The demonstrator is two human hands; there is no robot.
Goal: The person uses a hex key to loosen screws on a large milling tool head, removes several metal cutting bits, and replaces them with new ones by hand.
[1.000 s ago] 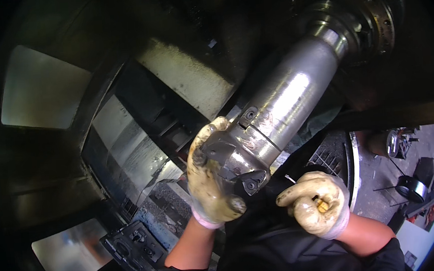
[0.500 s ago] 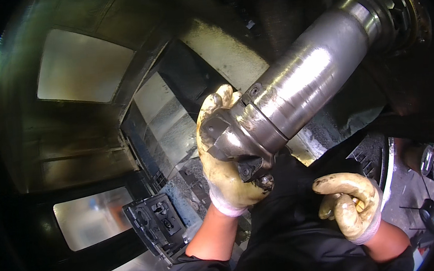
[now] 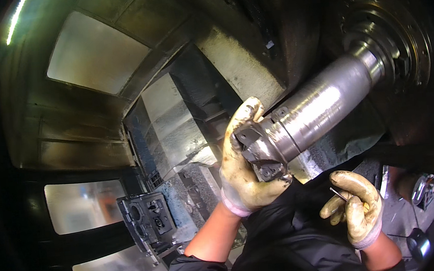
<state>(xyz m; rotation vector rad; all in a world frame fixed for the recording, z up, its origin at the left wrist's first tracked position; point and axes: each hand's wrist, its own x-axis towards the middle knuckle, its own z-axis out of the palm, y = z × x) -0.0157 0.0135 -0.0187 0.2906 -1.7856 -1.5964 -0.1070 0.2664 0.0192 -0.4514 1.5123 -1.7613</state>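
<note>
A thick metal milling cutter [image 3: 322, 109] slants down from the upper right. Its far end sits in a round spindle flange [image 3: 417, 43], and its near end is a toothed head with dark insert pockets. My left hand [image 3: 238, 177], in a stained pale glove, is closed around that head, with fingertips at its upper side and the thumb beneath. Lower right, apart from the cutter, my gloved right hand [image 3: 360, 213] is curled round a small screwdriver [image 3: 338, 193]. Its thin metal shaft points up and left; a bit of yellow shows between the fingers, which hide the rest.
An opened dark case [image 3: 152, 219] with shaped recesses stands at lower left. Machine walls with cloudy windows [image 3: 93, 51] enclose the left side. Chip-covered metal surfaces [image 3: 190, 188] lie behind my left arm. A dark lamp-like object [image 3: 418, 244] is at lower right.
The view has shifted, and the cutter head and my left hand now appear farther right. My right hand has turned slightly, bringing the screwdriver shaft into sight. My left hand still grips the cutter head.
</note>
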